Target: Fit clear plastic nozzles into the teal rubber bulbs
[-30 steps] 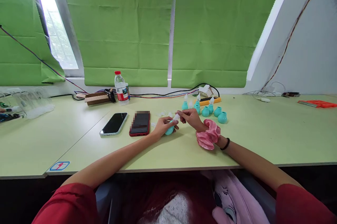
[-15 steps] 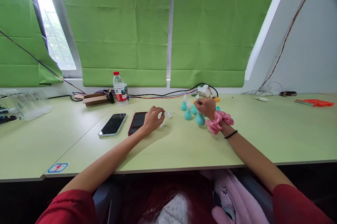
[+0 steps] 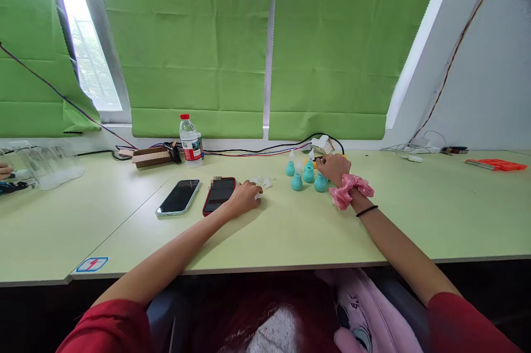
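Note:
My left hand point(image 3: 246, 197) rests low on the table, its fingers bent down over a small white piece point(image 3: 258, 196) at the fingertips. Several more white bits point(image 3: 264, 182) lie just beyond it. My right hand point(image 3: 335, 167) is closed above a group of small teal bulb-shaped bottles; whatever its fingertips hold is hidden. One teal bottle point(image 3: 321, 182) stands directly below that hand, its top covered by the fingers. Beside it are a teal bottle with a whitish pointed top point(image 3: 296, 182), another at the left point(image 3: 290, 168) and one behind point(image 3: 308, 174).
A red-cased phone point(image 3: 219, 196) and a pale-cased phone point(image 3: 178, 198) lie left of my left hand. Farther back are a water bottle point(image 3: 190, 143), a cardboard box point(image 3: 152, 157) and cables. Clear plastic containers point(image 3: 50, 167) stand far left, near another person's hand point(image 3: 5, 171). An orange tool point(image 3: 498, 164) lies far right.
My left hand has lowered to the white pieces on the table. My right hand has shifted slightly right, and the front teal bottle now stands a little farther back and right.

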